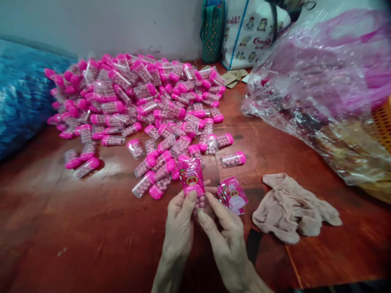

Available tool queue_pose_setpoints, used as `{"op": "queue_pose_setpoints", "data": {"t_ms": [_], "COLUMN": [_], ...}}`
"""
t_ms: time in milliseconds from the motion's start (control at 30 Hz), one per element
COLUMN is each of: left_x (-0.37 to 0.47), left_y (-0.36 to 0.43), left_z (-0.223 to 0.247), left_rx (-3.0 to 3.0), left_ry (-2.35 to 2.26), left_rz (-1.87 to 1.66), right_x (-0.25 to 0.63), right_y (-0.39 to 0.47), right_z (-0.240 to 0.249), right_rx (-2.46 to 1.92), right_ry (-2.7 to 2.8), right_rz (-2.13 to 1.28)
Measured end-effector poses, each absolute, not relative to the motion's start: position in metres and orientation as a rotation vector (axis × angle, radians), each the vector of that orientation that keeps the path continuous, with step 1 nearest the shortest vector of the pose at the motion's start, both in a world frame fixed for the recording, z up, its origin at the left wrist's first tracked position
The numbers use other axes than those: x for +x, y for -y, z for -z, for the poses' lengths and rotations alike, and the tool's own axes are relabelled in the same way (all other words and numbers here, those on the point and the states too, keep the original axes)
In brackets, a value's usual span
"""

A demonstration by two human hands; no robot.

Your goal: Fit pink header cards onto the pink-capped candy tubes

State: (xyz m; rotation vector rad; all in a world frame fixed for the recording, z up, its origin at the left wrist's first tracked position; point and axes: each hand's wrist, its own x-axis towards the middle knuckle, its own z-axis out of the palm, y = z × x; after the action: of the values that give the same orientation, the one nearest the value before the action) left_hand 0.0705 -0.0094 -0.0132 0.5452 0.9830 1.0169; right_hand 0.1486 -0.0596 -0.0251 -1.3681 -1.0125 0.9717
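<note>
Close in front of me, my left hand (pixel 180 226) pinches a printed pink label sleeve (pixel 190 175) with its thumb. Below the sleeve, a clear tube of pink candy balls (pixel 199 202) shows between my hands, and the thumb and fingers of my right hand (pixel 226 234) are closed on it. The sleeve looks to be around the tube's upper end; how far down it sits is partly hidden by fingers. Just right of my hands lie several more pink label sleeves (pixel 235 196). Beyond my fingers are loose candy tubes with pink caps (pixel 143 188).
A large heap of pink-capped candy tubes (pixel 134 89) covers the back of the reddish wooden surface (pixel 91 228). A blue plastic bag (pixel 24 93) stands left. At right are a crumpled beige cloth (pixel 293 207), clear plastic sheeting (pixel 293 85) and a yellow basket (pixel 383 122). A white printed bag (pixel 247 36) stands behind.
</note>
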Motion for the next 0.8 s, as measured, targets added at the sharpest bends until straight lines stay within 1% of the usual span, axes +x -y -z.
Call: {"op": "queue_pose_setpoints", "data": {"t_ms": [200, 367, 500, 567, 733, 800], "left_x": [0.069, 0.071, 0.081, 0.084, 0.075, 0.067], "left_y": [0.008, 0.007, 0.016, 0.02, 0.013, 0.006], "left_z": [0.014, 0.015, 0.019, 0.019, 0.014, 0.012], "left_rx": [0.438, 0.374, 0.459, 0.505, 0.446, 0.44], "left_ry": [-0.951, -0.978, -1.004, -0.995, -0.952, -0.942], "left_rz": [-1.079, -1.139, -1.177, -1.154, -1.122, -1.148], "right_x": [0.145, 0.141, 0.146, 0.152, 0.159, 0.158], "right_y": [0.053, 0.058, 0.055, 0.049, 0.042, 0.044], "right_z": [0.027, 0.03, 0.025, 0.021, 0.014, 0.015], "right_rx": [-1.335, -1.331, -1.402, -1.378, -1.148, -1.124], "right_ry": [0.8, 0.833, 0.803, 0.751, 0.647, 0.671], "right_rz": [-1.14, -1.125, -1.018, -1.024, -1.297, -1.362]}}
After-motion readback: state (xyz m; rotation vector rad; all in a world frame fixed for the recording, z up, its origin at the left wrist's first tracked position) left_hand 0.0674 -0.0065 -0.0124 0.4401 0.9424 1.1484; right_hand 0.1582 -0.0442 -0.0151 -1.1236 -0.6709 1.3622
